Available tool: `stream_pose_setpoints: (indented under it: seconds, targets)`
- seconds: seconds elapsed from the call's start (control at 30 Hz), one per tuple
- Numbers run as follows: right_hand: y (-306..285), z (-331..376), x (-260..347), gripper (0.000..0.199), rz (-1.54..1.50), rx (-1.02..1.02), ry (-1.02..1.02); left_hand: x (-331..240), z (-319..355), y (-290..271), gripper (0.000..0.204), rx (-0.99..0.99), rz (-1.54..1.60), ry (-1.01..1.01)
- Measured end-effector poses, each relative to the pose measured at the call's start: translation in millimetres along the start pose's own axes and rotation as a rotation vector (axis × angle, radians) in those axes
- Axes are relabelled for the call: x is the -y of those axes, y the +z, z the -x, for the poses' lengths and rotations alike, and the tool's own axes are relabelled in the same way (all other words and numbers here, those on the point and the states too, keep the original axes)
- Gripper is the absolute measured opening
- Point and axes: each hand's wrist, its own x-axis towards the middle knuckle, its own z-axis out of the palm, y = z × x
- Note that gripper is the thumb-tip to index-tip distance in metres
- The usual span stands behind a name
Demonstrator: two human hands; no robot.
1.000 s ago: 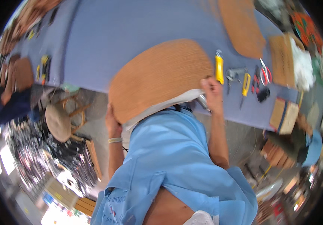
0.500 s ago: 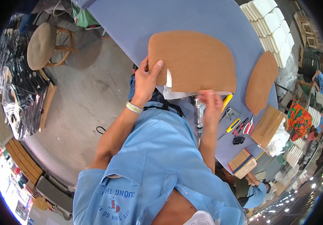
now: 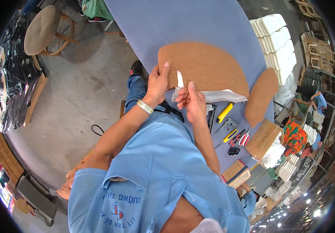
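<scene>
A brown fabric-covered cushion panel (image 3: 210, 66) lies at the near edge of the table, with white lining (image 3: 224, 95) showing along its near side and a white slit-like patch in its cover. My left hand (image 3: 158, 82) grips its left edge, thumb on top and fingers underneath. At the near edge, my right hand (image 3: 194, 103) is closed with curled fingers and raised thumb on the cloth beside the white patch; its exact hold is partly hidden. A metal staple gun (image 3: 211, 115) rests just right of that hand, partly covered.
On the blue table (image 3: 167, 23) are a yellow cutter (image 3: 225, 112), yellow-handled screwdriver (image 3: 231, 135), scissors (image 3: 245, 139), a second brown panel (image 3: 260, 97) and a cardboard box (image 3: 264, 139). White pads (image 3: 274, 42) are stacked beyond. A round stool (image 3: 42, 30) stands left.
My right hand has moved left from beside the staple gun to the cushion's near edge. The cushion looks tilted, with more white lining showing. The whole view has shifted slightly.
</scene>
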Motion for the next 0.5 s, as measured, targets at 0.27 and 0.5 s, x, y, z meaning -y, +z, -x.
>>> stream_pose_setpoints:
  seconds: [0.27,0.5]
  targets:
    - [7,-1,19,0.046,0.284,0.003,-0.344,6,-5,4,0.057,0.044,0.219,-0.283]
    - [42,-37,39,0.049,0.354,-0.021,-0.42,-20,-21,-18,0.056,-0.241,-0.745,0.569]
